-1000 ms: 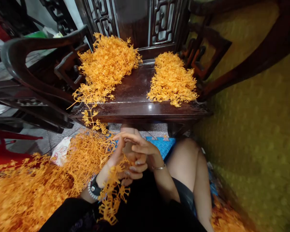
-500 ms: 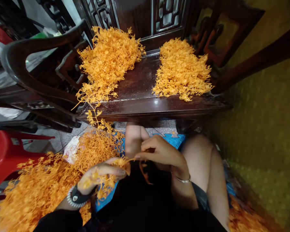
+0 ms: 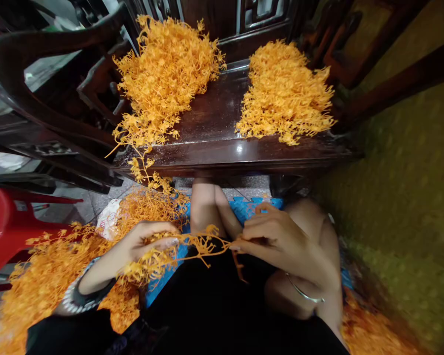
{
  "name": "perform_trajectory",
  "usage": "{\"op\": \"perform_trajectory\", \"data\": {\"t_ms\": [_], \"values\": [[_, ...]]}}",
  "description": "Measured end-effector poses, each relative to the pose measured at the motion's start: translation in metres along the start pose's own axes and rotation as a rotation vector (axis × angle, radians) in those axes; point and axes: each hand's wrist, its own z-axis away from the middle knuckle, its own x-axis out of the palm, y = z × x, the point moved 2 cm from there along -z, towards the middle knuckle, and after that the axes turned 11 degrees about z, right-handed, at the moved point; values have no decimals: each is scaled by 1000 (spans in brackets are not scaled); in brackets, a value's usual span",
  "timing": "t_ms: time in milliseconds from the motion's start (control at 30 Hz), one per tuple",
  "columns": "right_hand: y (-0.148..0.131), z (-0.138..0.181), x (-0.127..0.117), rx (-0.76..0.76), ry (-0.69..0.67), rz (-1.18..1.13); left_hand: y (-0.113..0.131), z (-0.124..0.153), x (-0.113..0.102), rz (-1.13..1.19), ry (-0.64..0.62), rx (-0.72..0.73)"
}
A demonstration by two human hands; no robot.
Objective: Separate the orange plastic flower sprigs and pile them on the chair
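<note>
My left hand is closed around a clump of orange artificial flower sprigs, and more of the clump hangs below the palm. From it a branching sprig stretches across in front of my black clothing to my right hand. The thumb and fingers of that hand pinch the stem end of the sprig. A short orange strip dangles beneath the right fingertips. A large loose heap of the same sprigs lies at my left, below and beyond the left forearm.
Ahead stands a dark carved wooden chair. Its seat bears a loose sprig pile on the left and a neater pile on the right. A red plastic stool is at far left. Blue matting and darker orange pieces lie on the floor.
My hands have moved apart, the left one leftward and the right one rightward. The sprig between them is now drawn out longer. The view has tilted slightly down.
</note>
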Motion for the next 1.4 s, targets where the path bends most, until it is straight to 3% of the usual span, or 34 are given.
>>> {"op": "perform_trajectory", "data": {"t_ms": [133, 333, 433, 567, 667, 867, 1033, 1167, 1333, 1400], "values": [[4, -16, 4, -46, 101, 98, 9, -23, 13, -101, -115, 132], [2, -30, 17, -145, 211, -138, 12, -40, 21, -254, -164, 169], [4, -33, 24, -105, 159, -159, 16, -40, 18, -282, -111, 190], [7, -38, 29, -88, 82, -90, 17, -40, 13, -318, 72, 275], [7, -42, 26, -58, 201, -94, 11, -42, 15, -259, 162, 320], [6, -47, 27, -4, 456, -381, -14, -49, 33, 53, 140, 259], [19, -46, 38, 306, 838, -843, -30, -47, 45, 412, 210, 101], [24, -46, 43, 426, 941, -1167, -32, -47, 52, 485, 206, 65], [24, -37, 28, 424, 1146, -1089, -37, -44, 51, 486, 175, 44], [28, -30, 17, 413, 1161, -1048, -40, -42, 47, 479, 189, 28]]}}
